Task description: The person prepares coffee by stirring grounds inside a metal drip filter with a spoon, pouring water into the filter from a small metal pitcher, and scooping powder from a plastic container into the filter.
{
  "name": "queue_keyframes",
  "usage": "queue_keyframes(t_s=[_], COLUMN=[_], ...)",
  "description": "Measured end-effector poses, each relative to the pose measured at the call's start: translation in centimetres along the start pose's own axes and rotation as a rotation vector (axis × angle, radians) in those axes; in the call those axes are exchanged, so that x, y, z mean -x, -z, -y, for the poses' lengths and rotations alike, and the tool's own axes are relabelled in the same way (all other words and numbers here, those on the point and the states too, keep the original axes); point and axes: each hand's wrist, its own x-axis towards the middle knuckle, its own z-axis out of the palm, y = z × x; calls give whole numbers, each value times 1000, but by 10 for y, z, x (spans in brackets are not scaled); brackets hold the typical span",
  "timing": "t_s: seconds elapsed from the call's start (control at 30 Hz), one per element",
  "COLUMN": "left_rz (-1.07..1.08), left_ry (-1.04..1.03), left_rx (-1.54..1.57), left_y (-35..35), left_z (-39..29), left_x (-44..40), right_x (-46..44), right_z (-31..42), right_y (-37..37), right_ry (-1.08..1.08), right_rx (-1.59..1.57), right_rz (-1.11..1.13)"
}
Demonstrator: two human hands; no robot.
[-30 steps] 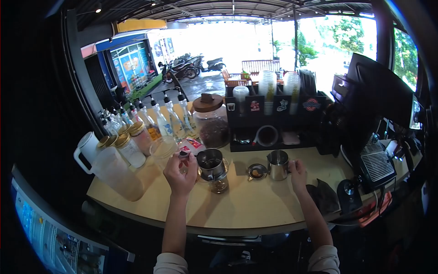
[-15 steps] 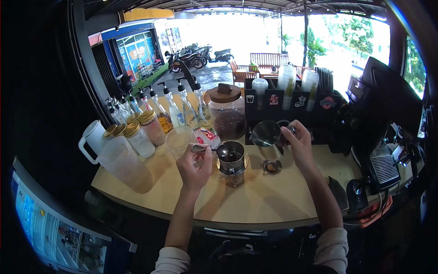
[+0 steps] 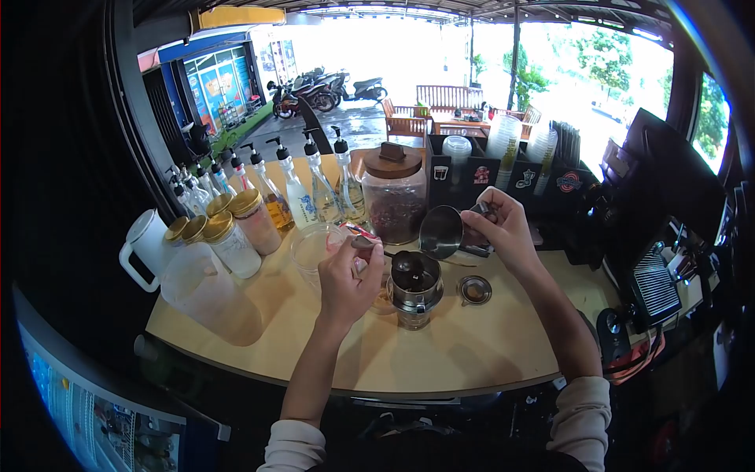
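Pinched in my left hand (image 3: 348, 279) is a dark spoon (image 3: 406, 263), its bowl over the mouth of a metal drip filter (image 3: 418, 295). The filter rests on a glass (image 3: 414, 319) on the counter. My right hand (image 3: 503, 228) grips the handle of a steel pitcher (image 3: 442, 233), which is tilted toward the filter, just above and right of the spoon. Any liquid at its lip is too small to make out. A small round metal lid (image 3: 474, 290) lies right of the filter.
Left on the wooden counter (image 3: 377, 366) stand a clear plastic jug (image 3: 200, 287), a white pitcher (image 3: 145, 244), gold-lidded jars (image 3: 234, 248) and pump bottles (image 3: 295, 193). Behind the filter is a wood-lidded jar (image 3: 395, 197). A black cup rack (image 3: 503, 177) and a machine (image 3: 661, 275) are right.
The pitcher was lifted off the counter by my right hand, moved toward the filter and tilted. My left hand brought the spoon rightward over the filter.
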Motion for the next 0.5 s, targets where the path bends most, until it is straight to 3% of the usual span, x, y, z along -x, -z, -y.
queue_keyframes(t_s=[0.2,0.5], left_rz=[10,35], left_ry=[20,12], left_rx=[59,15], left_y=[-3,-3], left_z=[1,3], left_x=[0,0], right_x=[-1,-1], right_z=[11,27], right_y=[-7,-15], right_ry=[45,-53], right_rx=[78,67], right_rz=[42,85])
